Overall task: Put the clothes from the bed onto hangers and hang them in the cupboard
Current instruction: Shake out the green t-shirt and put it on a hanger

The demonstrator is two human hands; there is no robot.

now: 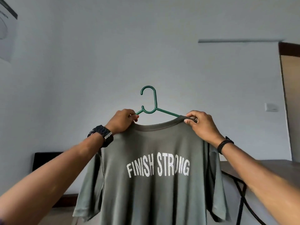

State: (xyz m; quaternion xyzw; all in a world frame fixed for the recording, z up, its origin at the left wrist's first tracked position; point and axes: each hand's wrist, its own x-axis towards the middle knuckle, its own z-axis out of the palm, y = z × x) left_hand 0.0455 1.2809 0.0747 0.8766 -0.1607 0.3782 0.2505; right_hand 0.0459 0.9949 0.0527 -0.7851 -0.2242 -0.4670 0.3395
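Cloth first: soft, light, floppy grey-green T-shirt [155, 184] with white "FINISH STRONG" lettering, likely to sag, twist and slide off a smooth arm if let loose. Green plastic hanger [150, 101], by contrast, thin, stiff and probably slippery, with little weight of its own. Best taken at the shoulder seams, fabric and hanger arm pinched together, or by the hook's stem once both shoulders sit square. Held up in mid-air in front of the pale wall [146, 46], carried by nothing but the hands, well above the dark table [259, 164] at the right edge. Left hand [121, 121] curled tight at the left end of the neckline, gripping shirt fabric; hanger arm runs in under the fingers, though hard to tell how firmly caught. Right hand [201, 125] clamped over the right shoulder, thumb and fingers pinching the collar edge down onto the hanger's right arm. Hook upright between the two hands, just above the collar, tilted slightly left. Shirt body hanging straight down below both wrists, sleeves drooping loose. Seemingly near seated on the hanger; cupboard not in view.
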